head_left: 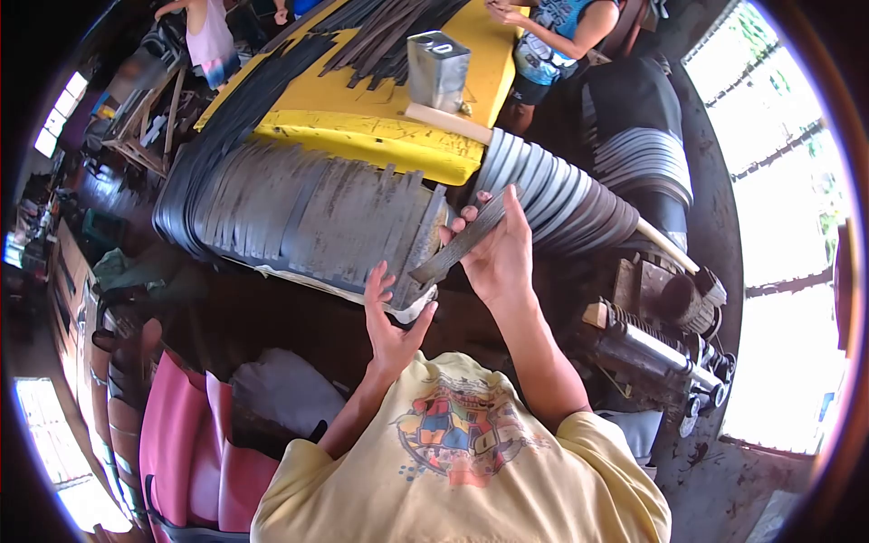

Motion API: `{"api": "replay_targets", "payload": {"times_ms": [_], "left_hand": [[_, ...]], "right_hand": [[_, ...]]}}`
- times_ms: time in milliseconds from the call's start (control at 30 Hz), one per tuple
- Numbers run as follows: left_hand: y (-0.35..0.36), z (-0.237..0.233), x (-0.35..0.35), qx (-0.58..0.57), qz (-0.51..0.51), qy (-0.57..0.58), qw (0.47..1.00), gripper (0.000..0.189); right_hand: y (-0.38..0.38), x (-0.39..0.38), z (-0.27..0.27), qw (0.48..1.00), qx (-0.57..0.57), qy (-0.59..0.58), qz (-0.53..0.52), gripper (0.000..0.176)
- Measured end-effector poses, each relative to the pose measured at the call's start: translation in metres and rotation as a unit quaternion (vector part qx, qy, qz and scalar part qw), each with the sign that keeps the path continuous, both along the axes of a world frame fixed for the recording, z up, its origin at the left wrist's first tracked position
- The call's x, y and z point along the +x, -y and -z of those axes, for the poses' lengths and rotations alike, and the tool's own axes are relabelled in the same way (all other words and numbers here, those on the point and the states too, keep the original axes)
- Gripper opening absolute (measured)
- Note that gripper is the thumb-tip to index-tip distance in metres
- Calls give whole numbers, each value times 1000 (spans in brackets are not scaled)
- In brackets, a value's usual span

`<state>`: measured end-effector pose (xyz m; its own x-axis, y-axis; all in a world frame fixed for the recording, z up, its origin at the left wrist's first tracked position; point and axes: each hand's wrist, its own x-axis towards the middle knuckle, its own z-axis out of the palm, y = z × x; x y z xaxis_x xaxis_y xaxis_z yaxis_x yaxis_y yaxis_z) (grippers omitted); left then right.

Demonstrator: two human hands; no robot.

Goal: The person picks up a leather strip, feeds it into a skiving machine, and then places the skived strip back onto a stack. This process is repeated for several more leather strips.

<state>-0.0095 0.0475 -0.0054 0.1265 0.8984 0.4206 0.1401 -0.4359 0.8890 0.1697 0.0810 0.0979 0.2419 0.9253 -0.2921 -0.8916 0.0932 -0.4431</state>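
My right hand (498, 253) grips a dark grey rubber strip (457, 244) that runs slanted from near my thumb down toward my left hand. My left hand (391, 317) is raised with fingers spread, its fingertips touching the lower end of that strip, right by the end of a long row of grey strips (299, 213) laid overlapping along the edge of the yellow table (362, 136). A second fan of strips (561, 195) hangs just beyond my right hand.
A metal can (437, 68) stands on the yellow table among black strips. Two other people work at the far side, top left and top right. A machine with rollers (661, 344) sits at the right. Red seats (181, 443) lie lower left.
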Motion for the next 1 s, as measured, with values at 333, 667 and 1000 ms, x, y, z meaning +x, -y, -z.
{"api": "replay_targets", "payload": {"times_ms": [333, 667, 1000], "left_hand": [[-50, 47, -42, 39, -32, -202, 978, 39], [-60, 89, -34, -93, -103, -224, 965, 31], [-66, 130, -3, -107, -169, -284, 938, 32]], "right_hand": [[-58, -53, 65, 992, -85, 73, -62, 36], [-169, 38, 165, 915, -206, 264, -224, 55], [-223, 67, 207, 859, -201, 376, -284, 37]]}}
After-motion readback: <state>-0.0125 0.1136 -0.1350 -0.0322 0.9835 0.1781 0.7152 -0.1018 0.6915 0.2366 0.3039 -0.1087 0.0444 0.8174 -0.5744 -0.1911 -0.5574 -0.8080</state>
